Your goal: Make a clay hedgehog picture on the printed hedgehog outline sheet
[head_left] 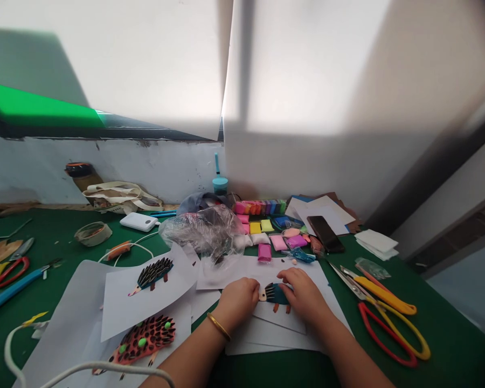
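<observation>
A clay hedgehog (pixel 275 293) with a teal body, dark spines near its head, a pale face and brown legs lies on white paper (pixel 283 321). My left hand (pixel 239 299) is closed beside its face, fingertips pressed together at the snout; whatever they pinch is hidden. Over the rear of the body arches my right hand (pixel 304 295), thumb and fingers apart, the thumb touching the teal clay. Small bits of clay (pixel 294 262) lie on the sheet above. To the left rest a finished-looking teal hedgehog (pixel 156 274) and a red one (pixel 147 339) with green dots.
Clay packets (pixel 264 252), a plastic bag (pixel 204 231) and a phone (pixel 325 233) line the back. Scissors (pixel 382 318) and a yellow-handled cutter (pixel 386 295) lie right. A white cable (pixel 105 367) crosses the front left; tape (pixel 92 234) and a power bank (pixel 139 221) sit behind.
</observation>
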`<state>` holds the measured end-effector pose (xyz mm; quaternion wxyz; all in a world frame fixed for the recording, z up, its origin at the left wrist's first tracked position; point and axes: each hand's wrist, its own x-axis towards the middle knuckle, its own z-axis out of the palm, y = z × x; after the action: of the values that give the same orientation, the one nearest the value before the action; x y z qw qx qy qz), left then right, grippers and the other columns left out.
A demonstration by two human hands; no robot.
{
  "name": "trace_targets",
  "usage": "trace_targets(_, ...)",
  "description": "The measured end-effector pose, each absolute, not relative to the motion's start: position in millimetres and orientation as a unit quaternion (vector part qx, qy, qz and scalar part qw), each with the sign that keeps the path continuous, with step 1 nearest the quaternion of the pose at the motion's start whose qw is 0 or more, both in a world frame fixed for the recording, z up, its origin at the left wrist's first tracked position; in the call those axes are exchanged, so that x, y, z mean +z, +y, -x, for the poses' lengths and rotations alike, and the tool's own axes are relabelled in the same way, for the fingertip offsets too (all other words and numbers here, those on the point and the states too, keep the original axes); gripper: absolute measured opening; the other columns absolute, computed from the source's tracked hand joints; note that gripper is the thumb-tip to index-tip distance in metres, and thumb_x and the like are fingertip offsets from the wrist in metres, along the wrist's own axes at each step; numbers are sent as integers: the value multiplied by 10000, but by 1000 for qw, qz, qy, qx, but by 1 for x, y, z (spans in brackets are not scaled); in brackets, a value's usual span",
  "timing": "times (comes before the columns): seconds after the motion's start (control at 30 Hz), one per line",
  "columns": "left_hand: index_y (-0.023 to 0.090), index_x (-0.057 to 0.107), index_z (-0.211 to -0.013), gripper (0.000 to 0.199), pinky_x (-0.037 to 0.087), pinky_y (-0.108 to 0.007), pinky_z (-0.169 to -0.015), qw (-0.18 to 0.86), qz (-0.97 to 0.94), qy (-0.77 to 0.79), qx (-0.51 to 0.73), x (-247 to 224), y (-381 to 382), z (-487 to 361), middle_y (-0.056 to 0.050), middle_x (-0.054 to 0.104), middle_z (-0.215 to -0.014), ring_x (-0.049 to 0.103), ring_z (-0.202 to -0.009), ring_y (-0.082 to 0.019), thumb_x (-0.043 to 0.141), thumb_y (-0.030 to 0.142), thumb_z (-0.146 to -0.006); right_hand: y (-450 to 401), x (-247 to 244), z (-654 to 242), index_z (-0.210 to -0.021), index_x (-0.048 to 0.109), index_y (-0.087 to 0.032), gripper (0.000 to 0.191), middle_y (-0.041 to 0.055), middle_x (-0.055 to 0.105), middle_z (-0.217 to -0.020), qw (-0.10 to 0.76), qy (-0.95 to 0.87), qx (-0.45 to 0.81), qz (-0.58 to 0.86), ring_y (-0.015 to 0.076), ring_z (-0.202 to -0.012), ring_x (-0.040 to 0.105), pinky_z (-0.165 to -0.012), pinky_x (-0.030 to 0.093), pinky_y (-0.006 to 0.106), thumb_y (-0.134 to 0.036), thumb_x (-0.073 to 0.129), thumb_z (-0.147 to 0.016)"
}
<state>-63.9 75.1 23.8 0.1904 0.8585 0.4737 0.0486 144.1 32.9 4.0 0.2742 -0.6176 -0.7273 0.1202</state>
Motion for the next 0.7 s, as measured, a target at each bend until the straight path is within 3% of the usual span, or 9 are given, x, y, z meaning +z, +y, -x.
trace_targets(0.1, 229, 703, -909, 387, 451, -299, -725, 193, -855, 480, 42, 22, 75, 64, -79, 716, -904, 667, -852, -235, 341, 346, -977, 34, 5, -147, -943, 690, -204, 169, 73, 648, -961, 244, -732, 120, 624, 235, -963, 564, -872, 429, 362, -200, 532, -884)
trace_targets(0.3, 277, 607, -1277, 403, 472, -321, -862, 207, -856, 469, 70, 23, 71, 63, -66, 702, -1148, 650, -1040, -242, 379, 274, -945, 38, -3, -143, -1079, 713, -228, 297, 75, 654, -983, 218, -741, 124, 623, 230, -961, 568, -867, 429, 350, -188, 469, -913)
trace_targets(0.7, 313, 602, -1284, 437, 493, -361, -849, 199, -874, 438, 63, 23, 73, 56, -68, 706, -1103, 659, -1002, -265, 444, 222, -887, 38, -1, -141, -1068, 717, -237, 291, 69, 650, -968, 232, -732, 156, 622, 229, -961, 554, -860, 418, 352, -218, 466, -923)
